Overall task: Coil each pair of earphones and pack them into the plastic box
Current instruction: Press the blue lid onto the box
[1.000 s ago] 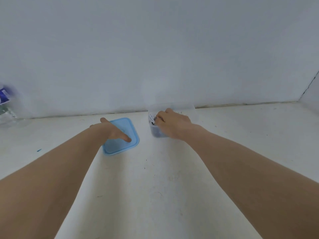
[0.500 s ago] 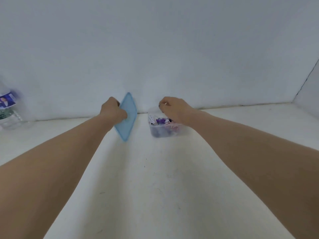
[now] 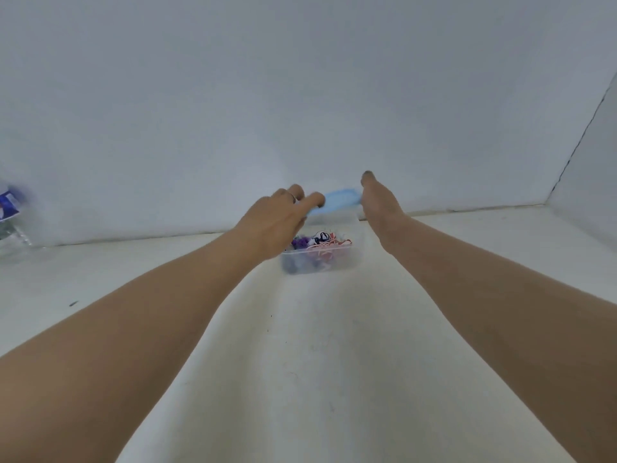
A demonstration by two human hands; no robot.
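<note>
White table; lid above box (hand-held).

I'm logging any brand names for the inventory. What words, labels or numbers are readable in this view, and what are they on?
None can be read.
Bottle at the far left: blue and white label, too blurred to read.
Earphones in the plastic box: dark marks on a white piece, no legible text.
Blue lid: plain.

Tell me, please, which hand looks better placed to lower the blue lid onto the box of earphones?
Probably the left hand: its fingers grip the blue lid, held above the open plastic box. The right hand only touches the lid's other edge with straight fingers, so it can steady.
</note>
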